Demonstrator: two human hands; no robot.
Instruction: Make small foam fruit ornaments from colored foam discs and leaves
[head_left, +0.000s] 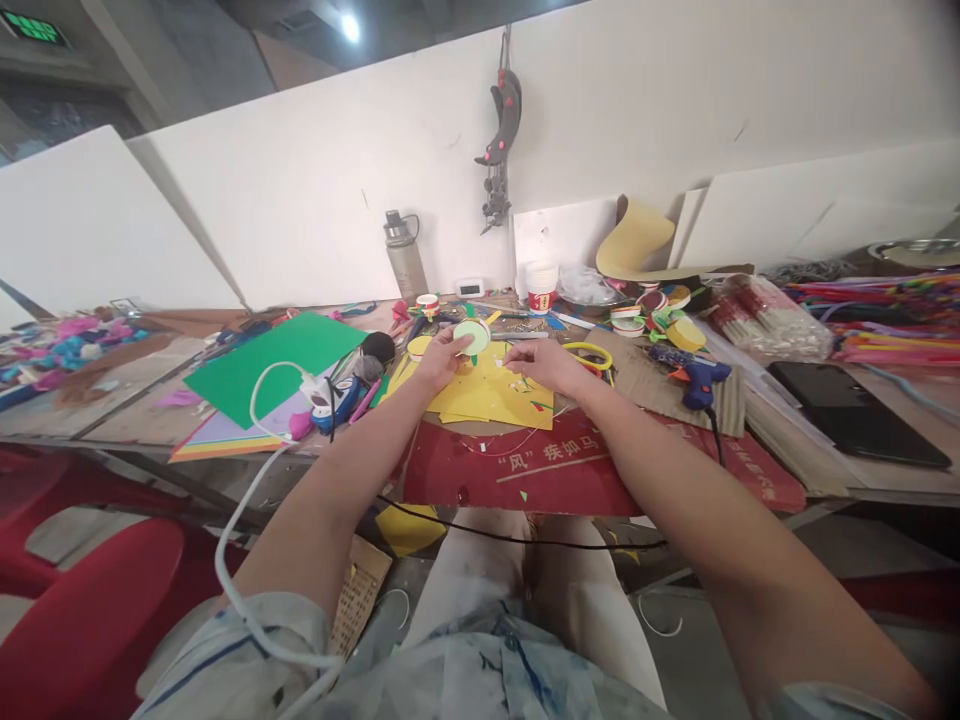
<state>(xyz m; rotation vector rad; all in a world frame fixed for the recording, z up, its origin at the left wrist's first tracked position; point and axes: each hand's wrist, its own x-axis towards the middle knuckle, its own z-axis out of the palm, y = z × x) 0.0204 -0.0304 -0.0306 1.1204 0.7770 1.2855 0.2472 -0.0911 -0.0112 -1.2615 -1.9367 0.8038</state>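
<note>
My left hand [441, 362] grips a small round pale-green disc [472, 338] by its edge, thumb on its face. A yellow strip and bits of green stick out around the disc. To the right, my right hand [547, 362] is closed in a pinch, apart from the disc. Whatever may be between those fingertips is too small to make out. Beneath both hands lie yellow sheets [465, 402], with small coloured scraps near the right hand. They rest on a red printed board [517, 475]. Yellow-handled scissors [591, 353] lie just beyond my right wrist.
A blue glue gun [702, 382] and a black phone [855, 412] lie at right. Green paper [274, 365] and a power strip [334, 402] with a white cable are at left. A bottle [405, 258] and paper cups [542, 288] stand behind. A black cord crosses my lap.
</note>
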